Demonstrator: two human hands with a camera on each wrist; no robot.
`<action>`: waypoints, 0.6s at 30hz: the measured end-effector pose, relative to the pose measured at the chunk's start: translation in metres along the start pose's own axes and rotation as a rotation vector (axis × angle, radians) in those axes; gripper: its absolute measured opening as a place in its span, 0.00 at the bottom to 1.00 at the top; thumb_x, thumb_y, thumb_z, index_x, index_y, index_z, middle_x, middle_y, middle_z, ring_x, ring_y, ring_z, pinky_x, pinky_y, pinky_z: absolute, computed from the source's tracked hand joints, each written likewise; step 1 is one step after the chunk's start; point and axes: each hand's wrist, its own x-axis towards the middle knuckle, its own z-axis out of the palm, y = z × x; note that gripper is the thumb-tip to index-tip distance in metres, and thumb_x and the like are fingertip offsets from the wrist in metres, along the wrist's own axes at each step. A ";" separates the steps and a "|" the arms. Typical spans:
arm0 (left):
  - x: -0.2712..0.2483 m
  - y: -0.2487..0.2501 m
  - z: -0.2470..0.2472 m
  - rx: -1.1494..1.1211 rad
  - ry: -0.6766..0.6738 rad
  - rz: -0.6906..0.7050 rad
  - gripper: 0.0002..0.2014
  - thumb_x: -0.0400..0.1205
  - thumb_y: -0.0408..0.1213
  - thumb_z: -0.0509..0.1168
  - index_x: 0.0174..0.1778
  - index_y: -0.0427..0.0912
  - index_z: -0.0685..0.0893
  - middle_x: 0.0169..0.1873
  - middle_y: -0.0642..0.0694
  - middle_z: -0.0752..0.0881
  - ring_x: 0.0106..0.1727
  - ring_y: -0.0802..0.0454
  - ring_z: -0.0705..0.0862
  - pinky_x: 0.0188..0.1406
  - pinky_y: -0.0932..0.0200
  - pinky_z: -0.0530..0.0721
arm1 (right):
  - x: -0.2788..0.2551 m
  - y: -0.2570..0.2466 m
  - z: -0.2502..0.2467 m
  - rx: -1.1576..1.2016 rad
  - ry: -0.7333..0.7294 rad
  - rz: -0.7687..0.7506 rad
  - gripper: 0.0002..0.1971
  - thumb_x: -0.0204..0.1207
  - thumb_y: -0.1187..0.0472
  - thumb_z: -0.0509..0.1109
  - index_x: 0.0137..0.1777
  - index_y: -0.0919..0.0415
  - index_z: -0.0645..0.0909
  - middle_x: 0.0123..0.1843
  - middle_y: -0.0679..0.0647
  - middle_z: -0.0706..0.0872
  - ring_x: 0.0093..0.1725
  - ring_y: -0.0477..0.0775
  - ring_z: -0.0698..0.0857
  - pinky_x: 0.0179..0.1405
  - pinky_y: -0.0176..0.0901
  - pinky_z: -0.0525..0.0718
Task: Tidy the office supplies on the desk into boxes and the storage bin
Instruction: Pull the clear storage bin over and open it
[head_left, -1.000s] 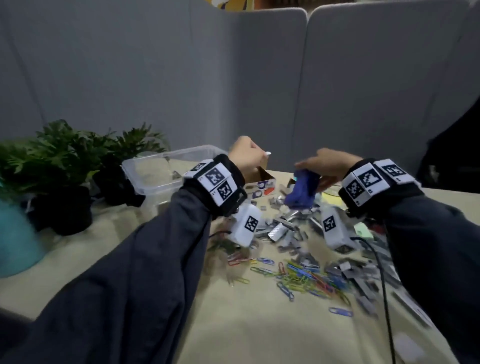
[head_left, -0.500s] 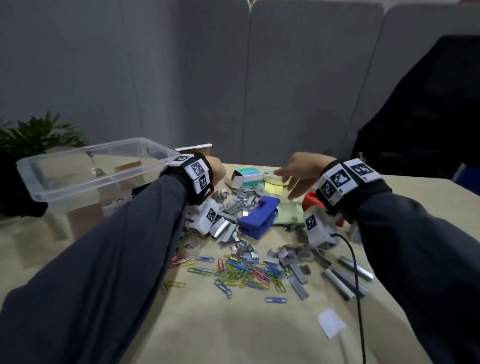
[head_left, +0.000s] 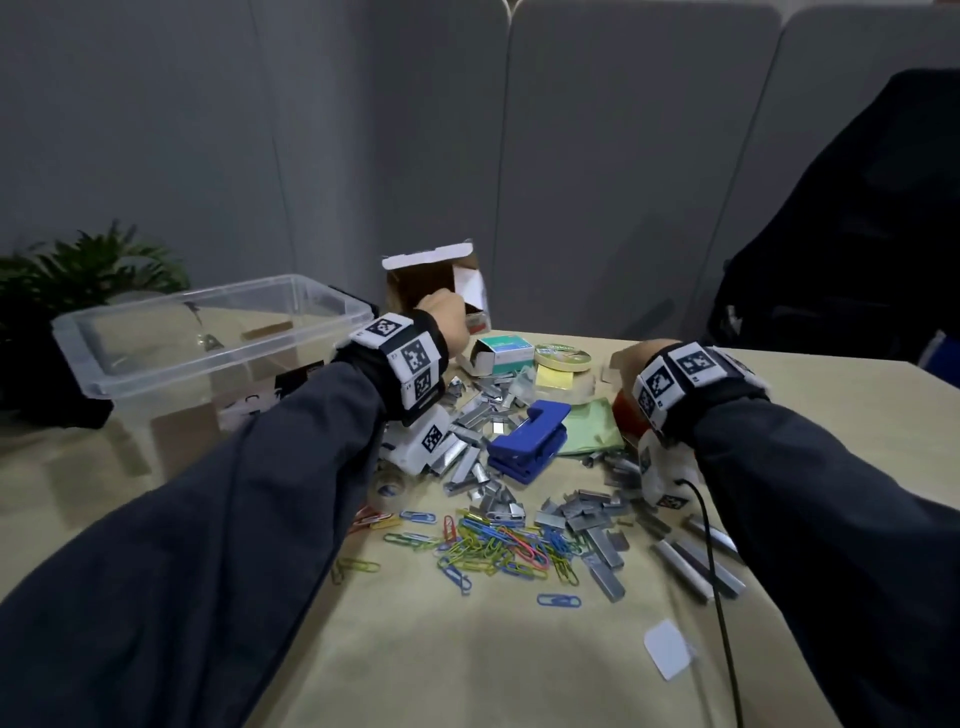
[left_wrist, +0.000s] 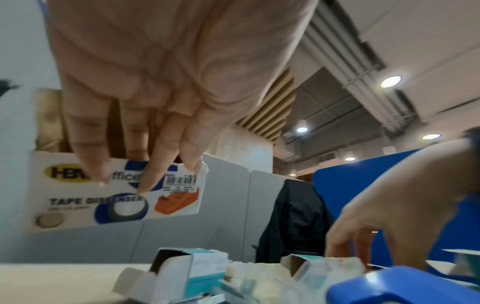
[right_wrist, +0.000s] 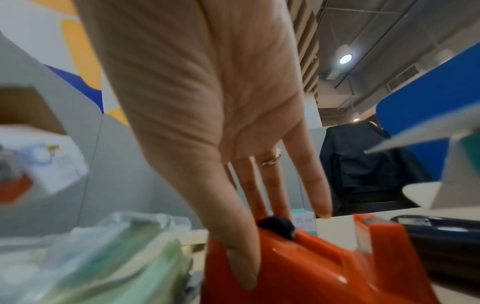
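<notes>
Left hand holds white tape-dispenser box (flaps open); right hand grasps orange dispenser.

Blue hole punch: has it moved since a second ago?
Yes. The right hand held it aloft then; now the blue hole punch lies among the staples, beside the green pad.

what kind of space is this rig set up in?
Most likely an open-plan office desk. Grey padded partition panels stand behind the beige table, a blue divider and exposed ceiling with downlights show from the left wrist, and a dark jacket hangs over a chair.
</notes>
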 end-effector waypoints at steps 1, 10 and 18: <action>-0.001 0.001 0.000 0.015 0.036 0.029 0.14 0.85 0.31 0.62 0.65 0.27 0.77 0.63 0.34 0.80 0.63 0.39 0.80 0.47 0.56 0.74 | -0.001 -0.001 0.003 0.012 0.012 0.022 0.08 0.77 0.60 0.72 0.53 0.49 0.80 0.58 0.50 0.86 0.58 0.55 0.85 0.60 0.42 0.82; -0.037 0.009 -0.014 0.045 0.118 0.286 0.08 0.83 0.34 0.65 0.41 0.34 0.82 0.47 0.39 0.86 0.50 0.39 0.83 0.44 0.47 0.79 | -0.028 -0.016 -0.004 -0.001 0.229 0.045 0.14 0.74 0.62 0.71 0.59 0.62 0.82 0.54 0.60 0.85 0.49 0.64 0.85 0.44 0.44 0.80; -0.091 0.013 -0.026 0.009 0.091 0.569 0.02 0.70 0.38 0.79 0.35 0.45 0.93 0.34 0.52 0.90 0.38 0.56 0.87 0.43 0.58 0.83 | -0.064 -0.014 -0.050 0.268 0.526 0.068 0.19 0.72 0.53 0.77 0.55 0.66 0.81 0.51 0.65 0.81 0.48 0.66 0.81 0.43 0.48 0.77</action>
